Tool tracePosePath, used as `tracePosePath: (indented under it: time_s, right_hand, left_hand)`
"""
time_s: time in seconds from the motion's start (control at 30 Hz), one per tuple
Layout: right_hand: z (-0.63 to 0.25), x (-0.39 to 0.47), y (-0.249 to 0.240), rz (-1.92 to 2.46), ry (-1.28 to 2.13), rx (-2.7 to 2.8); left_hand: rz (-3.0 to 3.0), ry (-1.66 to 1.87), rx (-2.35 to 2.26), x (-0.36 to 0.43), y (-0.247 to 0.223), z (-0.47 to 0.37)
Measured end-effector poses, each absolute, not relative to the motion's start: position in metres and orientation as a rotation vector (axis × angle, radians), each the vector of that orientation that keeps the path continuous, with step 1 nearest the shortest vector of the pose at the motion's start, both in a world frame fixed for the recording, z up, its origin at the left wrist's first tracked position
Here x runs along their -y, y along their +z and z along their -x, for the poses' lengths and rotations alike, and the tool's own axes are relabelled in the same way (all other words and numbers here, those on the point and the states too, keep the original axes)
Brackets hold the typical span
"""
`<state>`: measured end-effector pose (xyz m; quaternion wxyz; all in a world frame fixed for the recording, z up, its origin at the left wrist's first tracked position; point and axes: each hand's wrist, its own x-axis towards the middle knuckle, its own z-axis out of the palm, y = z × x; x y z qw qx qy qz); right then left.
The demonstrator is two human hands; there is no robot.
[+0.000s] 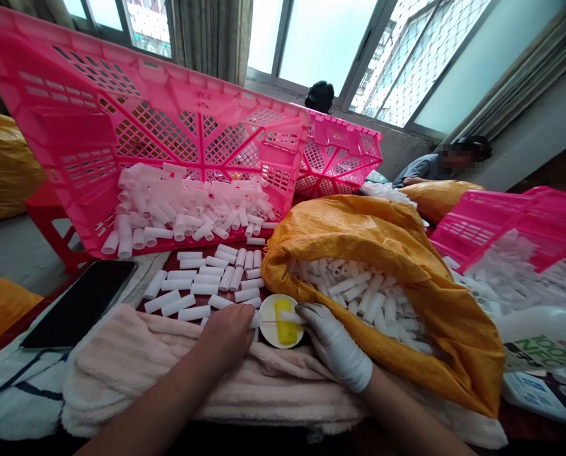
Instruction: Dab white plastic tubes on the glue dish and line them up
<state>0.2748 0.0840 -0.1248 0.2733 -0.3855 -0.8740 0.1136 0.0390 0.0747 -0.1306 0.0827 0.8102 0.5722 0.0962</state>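
Note:
My left hand (230,332), bare, is closed at the left rim of a small round white dish (268,334). A short white plastic piece (255,319) shows at its fingertips. My right hand (337,345), in a white glove, pinches a white plastic tube (290,316) over the dish. A yellow block (285,332) sits in the dish beneath that tube. A thin line runs across the block between the two hands; I cannot tell what it is. Loose white tubes (204,289) lie in rough rows just beyond my left hand.
A tilted pink crate (202,142) spills tubes at the back left. An orange sack (359,218) full of tubes gapes on the right. A phone (81,304) and a fluffy pink towel (135,367) lie in front. A bottle (539,329) stands far right; a person (423,170) sits behind.

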Motion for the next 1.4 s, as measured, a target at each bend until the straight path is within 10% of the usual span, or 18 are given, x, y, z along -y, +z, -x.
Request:
tracePosePath:
  time_s: [0.57, 1.03, 1.4]
  right_hand:
    - [-0.277, -0.076, -0.127, 0.883, -0.065, 2.689]
    - [-0.245, -0.06, -0.111, 0.845, 0.878, 1.39]
    - [-0.244, -0.04, -0.1, 1.217, 0.827, 1.864]
  left_hand:
    - [-2.405, 0.257, -1.766, -0.075, -0.128, -0.041]
    - [-2.398, 0.633, -1.55, -0.062, -0.109, -0.041]
    - [-2.281, 0.316, -1.5, -0.028, -0.116, -0.088]
